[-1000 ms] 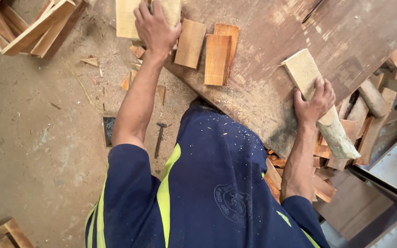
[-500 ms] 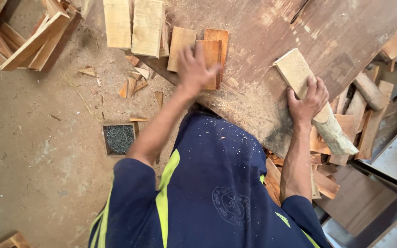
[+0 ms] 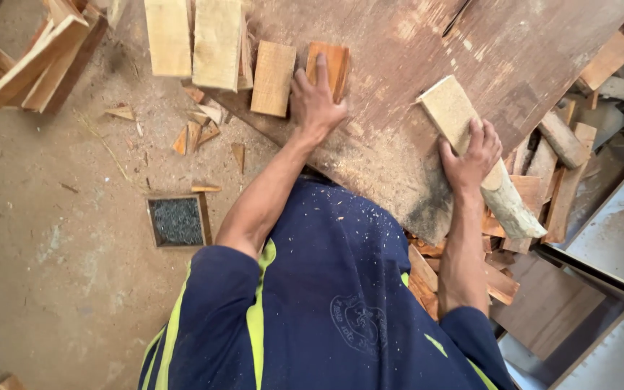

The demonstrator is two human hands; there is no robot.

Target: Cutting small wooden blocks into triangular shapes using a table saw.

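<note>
Head view, looking down past a dark blue shirt with yellow-green stripes (image 3: 312, 303). On the dusty floor (image 3: 45, 274) just left of the body sits one small square box of dark nails (image 3: 177, 221), with a few wood chips (image 3: 200, 133) beyond it. The right hand (image 3: 471, 153) grips one long pale wood block (image 3: 451, 108) lying tilted across the sawdust-strewn brown worktop (image 3: 427, 50). The left hand (image 3: 317, 101) lies flat with fingers spread on a reddish wood piece (image 3: 337, 61). One tan piece (image 3: 274, 78) lies just beside it, two pale planks (image 3: 195, 37) farther left. Offcuts (image 3: 550, 166) are heaped at the right.
</note>
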